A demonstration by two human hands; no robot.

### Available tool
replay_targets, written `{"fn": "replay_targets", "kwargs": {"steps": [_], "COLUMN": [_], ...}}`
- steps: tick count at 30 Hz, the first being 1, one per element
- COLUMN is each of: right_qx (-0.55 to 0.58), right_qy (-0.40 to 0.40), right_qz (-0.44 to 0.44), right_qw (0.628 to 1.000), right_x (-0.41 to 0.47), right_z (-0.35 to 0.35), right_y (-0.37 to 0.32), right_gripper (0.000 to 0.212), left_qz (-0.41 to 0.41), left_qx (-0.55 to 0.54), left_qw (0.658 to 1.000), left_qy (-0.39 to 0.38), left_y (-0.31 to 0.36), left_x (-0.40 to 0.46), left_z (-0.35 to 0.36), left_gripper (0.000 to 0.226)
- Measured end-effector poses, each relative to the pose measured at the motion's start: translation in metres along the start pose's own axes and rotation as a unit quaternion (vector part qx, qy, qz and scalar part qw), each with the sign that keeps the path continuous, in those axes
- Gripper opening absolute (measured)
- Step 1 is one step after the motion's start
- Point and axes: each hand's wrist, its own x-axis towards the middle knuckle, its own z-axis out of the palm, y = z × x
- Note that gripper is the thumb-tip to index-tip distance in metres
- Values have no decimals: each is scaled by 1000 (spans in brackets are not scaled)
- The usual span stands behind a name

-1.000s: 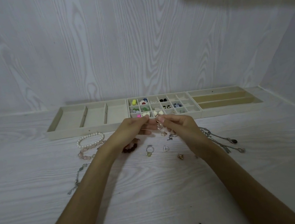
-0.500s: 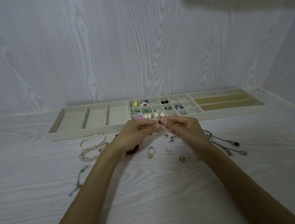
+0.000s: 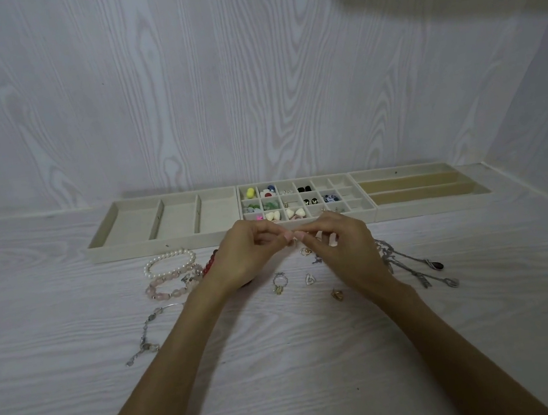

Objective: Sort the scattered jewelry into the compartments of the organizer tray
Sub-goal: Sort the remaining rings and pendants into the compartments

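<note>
My left hand [image 3: 248, 251] and right hand [image 3: 342, 243]: fingertips meet, pinching one tiny piece of jewelry between them, too small for me to identify, just above the worktop [image 3: 284, 361] in front of the tray.
Long beige felt-lined organizer tray [image 3: 167, 246]: against the wall; middle grid part filled.
Silver chain necklaces [image 3: 418, 272]: right of my hands.
White pearl bracelet [image 3: 170, 262], pink bead bracelet [image 3: 168, 286]: left.
Small gold ring [image 3: 279, 283]: between my wrists.

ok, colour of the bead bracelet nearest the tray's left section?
White, pearl-like: the pearl bracelet, clearest in the head view.
</note>
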Motion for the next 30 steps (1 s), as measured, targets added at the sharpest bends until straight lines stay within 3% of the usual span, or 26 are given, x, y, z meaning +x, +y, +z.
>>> {"fn": "replay_targets", "kwargs": {"steps": [8, 13, 18, 21, 24, 27, 30], "right_qx": [-100, -124, -145, -167, -209, -255, -292], "right_qy": [8, 38, 26, 12, -28, -74, -116], "right_qz": [-62, -52, -50, -42, -37, -39, -43], "right_qw": [993, 990, 988, 985, 977, 963, 948], "right_x": [0, 13, 52, 86, 117, 138, 150], "right_z": [-6, -19, -39, -49, -58, -60, -55], "right_y": [2, 5, 6, 14, 27, 41, 56], "right_gripper": [16, 14, 11, 9, 10, 12, 11], "left_qz": [13, 24, 43, 13, -52, -103, -114], "left_qx": [125, 163, 105, 188, 307, 367, 375], "left_qw": [992, 986, 992, 982, 949, 923, 919], "left_qy": [-3, -6, -52, -2, 51, 48, 30], "left_y": [6, 20, 34, 29, 12, -5, -16], "left_x": [2, 19, 60, 92, 114, 122, 121], "left_z": [3, 4, -9, -25, -39, -49, -52], "left_gripper": [8, 15, 18, 22, 28, 34, 34]}}
